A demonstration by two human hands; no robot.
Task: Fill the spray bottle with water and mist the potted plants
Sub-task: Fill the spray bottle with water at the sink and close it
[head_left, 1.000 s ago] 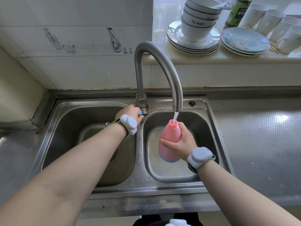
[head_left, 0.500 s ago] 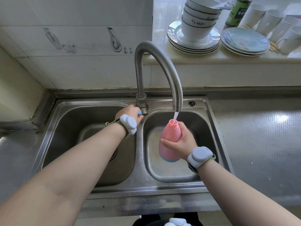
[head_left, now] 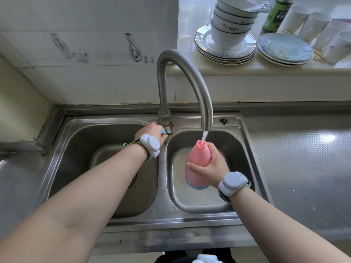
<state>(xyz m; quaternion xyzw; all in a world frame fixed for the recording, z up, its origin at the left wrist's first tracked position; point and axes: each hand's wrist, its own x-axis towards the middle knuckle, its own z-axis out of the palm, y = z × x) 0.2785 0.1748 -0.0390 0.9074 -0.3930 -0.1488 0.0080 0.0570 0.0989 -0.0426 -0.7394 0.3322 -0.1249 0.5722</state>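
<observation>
- My right hand (head_left: pixel 210 166) is wrapped round the pink spray bottle (head_left: pixel 196 173), thumb across its front, fingers curled behind its right side.
- The bottle stands nearly upright in that grip, held over the right basin (head_left: pixel 239 152) and not touching the bottom. Its top is off and the neck is open.
- The open neck sits just under the spout of the faucet (head_left: pixel 190 73), and a thin stream of water (head_left: pixel 204 135) runs straight into it.
- My left hand (head_left: pixel 152 130) is over at the faucet's base, closed round the tap handle (head_left: pixel 163 131). Only the handle's blue tip pokes out past my knuckles.
- There's a pale wrist device (head_left: pixel 232 182) on my right wrist, and another one (head_left: pixel 150 144) on my left.
- The left basin (head_left: pixel 91 145) lies under my left forearm.
- Up on the ledge behind are stacked bowls (head_left: pixel 231 29) on a pile of plates (head_left: pixel 224 53), with bluish plates (head_left: pixel 284 48), white mugs (head_left: pixel 322 31) and a green bottle (head_left: pixel 275 16) to the right.
- Against half a second ago, nothing has shifted: the bottle is in the same spot under the spout, the same stream is running, and both hands are gripping as before.
</observation>
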